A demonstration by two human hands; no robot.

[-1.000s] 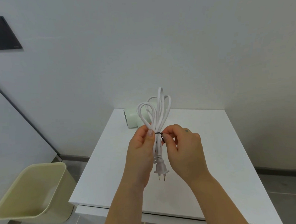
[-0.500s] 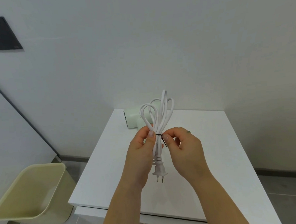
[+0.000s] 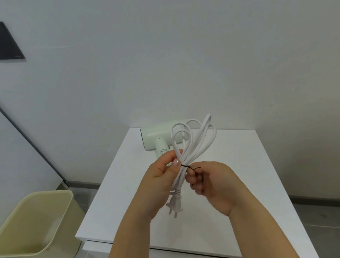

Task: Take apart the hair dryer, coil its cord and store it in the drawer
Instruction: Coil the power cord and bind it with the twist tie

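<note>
The white cord point(image 3: 193, 143) is gathered into a long bundle of loops and held in the air above the worktop point(image 3: 237, 184), between the two hands and in front of the person. Its loops fan upward and lean to the right, and the plug point(image 3: 175, 204) hangs from the lower end with its prongs pointing down.

A thin black tie point(image 3: 191, 167) circles the bundle at its waist, level with the fingertips of both hands. The left hand point(image 3: 160, 180) grips the bundle from the left, its fingers curled round the strands and its thumb pressed against the cord right at the tie. The right hand point(image 3: 213, 181) sits just beside the bundle on the other side, its fingers curled in, and pinches the tie's free tail, which sticks out sideways from the cord.

The pale green hair dryer point(image 3: 157, 134) lies on the far end of the worktop, behind the loops and apart from both hands. A pale yellow bin point(image 3: 32, 224) stands on the floor to the left of the worktop.
</note>
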